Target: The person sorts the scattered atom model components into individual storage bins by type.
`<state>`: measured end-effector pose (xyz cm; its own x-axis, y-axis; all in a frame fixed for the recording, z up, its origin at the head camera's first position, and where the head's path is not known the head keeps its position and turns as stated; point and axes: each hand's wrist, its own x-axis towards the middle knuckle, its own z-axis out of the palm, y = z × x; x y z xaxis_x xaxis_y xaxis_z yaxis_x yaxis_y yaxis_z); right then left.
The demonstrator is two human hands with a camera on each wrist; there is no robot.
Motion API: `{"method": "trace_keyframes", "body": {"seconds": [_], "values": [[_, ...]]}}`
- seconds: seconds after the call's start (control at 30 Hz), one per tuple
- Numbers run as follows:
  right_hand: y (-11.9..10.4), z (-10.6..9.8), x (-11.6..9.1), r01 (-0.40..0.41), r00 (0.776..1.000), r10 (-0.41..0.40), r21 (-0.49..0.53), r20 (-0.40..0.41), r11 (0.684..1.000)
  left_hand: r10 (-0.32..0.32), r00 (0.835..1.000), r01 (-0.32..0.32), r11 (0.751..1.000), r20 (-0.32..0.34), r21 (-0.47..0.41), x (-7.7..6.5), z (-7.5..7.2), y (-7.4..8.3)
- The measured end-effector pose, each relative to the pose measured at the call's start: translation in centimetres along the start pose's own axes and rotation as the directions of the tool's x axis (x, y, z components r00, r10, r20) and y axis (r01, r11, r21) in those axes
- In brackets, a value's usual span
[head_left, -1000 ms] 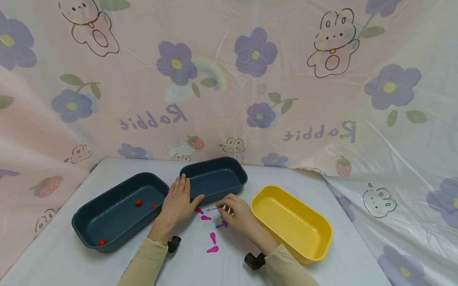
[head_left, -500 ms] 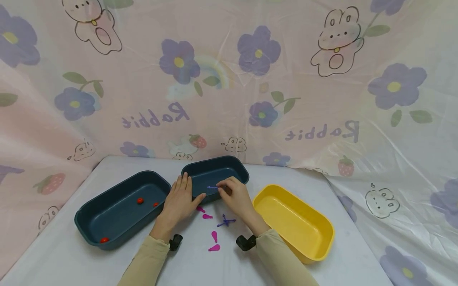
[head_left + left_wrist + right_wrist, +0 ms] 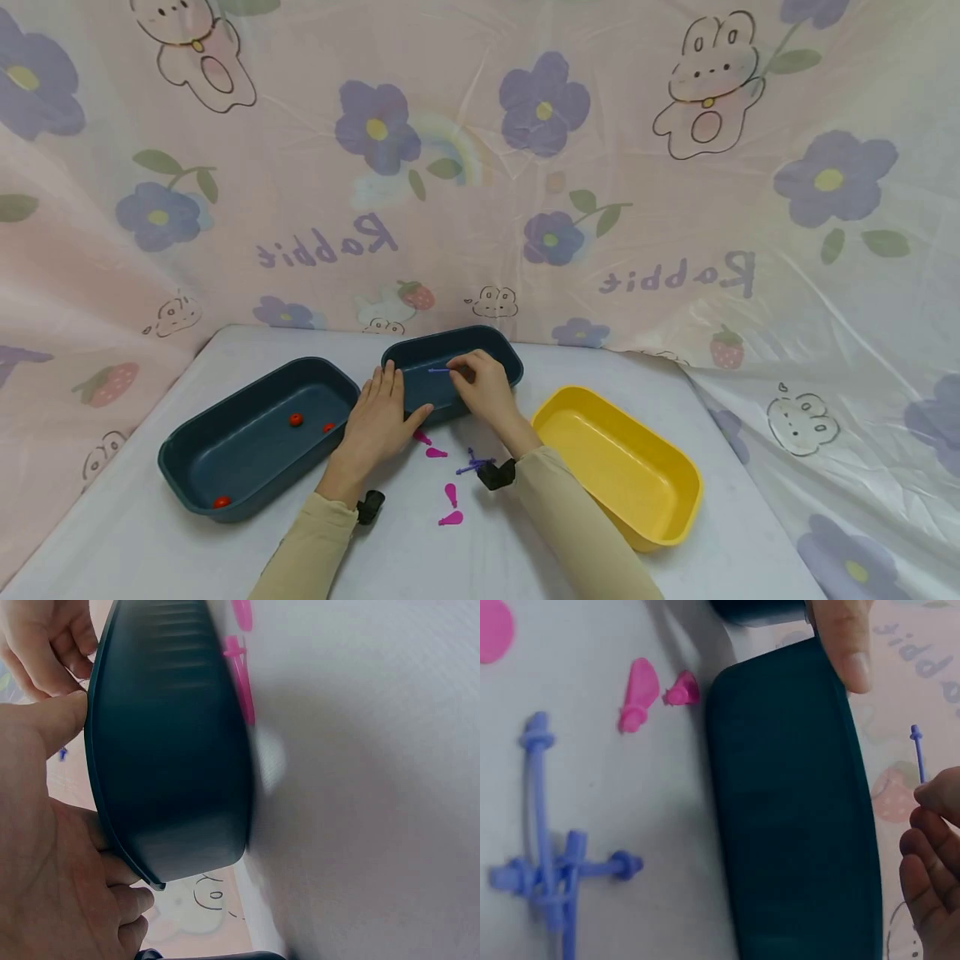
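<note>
My right hand (image 3: 486, 390) pinches a thin purple plastic rod (image 3: 437, 370) with a collared end between thumb and fingertips, above the back dark teal bin (image 3: 442, 411). In the right wrist view the rod (image 3: 918, 754) sticks out past the fingertips. My left hand (image 3: 372, 427) rests on that bin's left rim, fingers straight and thumb spread along the near side. Several similar purple rods (image 3: 471, 468) lie crossed on the table, partly hidden by the right wrist's camera. Several pink bulb-shaped pieces (image 3: 451, 518) lie on the table in front of the bin.
Left of my left hand stands a larger dark teal bin (image 3: 240, 458) with small red round pieces (image 3: 296, 419) inside. A yellow bin (image 3: 615, 467) is to the right of my right forearm. A white cloth covers the table (image 3: 405, 558); a printed curtain (image 3: 465, 208) hangs behind.
My right hand has lifted the purple rod from among the pieces on the table and carried it away from me, over the back bin. The left hand has stayed on the rim.
</note>
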<state>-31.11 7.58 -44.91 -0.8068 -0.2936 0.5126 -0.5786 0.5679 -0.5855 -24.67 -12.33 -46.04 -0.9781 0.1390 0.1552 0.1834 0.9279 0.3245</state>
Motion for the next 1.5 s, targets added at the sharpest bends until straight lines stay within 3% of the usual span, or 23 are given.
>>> {"method": "trace_keyframes", "body": {"seconds": [0.67, 1.5], "values": [[1.2, 2.0, 2.0, -0.173, 0.980, 0.178, -0.063, 0.086, 0.983, 0.002, 1.000, -0.002, 1.000, -0.014, 0.002, 0.1, 0.2, -0.1], [0.4, 0.8, 0.4, -0.147, 0.988, 0.147, 0.000, 0.044, 0.989, 0.012, 1.000, -0.012, 1.000, -0.011, 0.007, -0.1, 0.0, -0.2]]}}
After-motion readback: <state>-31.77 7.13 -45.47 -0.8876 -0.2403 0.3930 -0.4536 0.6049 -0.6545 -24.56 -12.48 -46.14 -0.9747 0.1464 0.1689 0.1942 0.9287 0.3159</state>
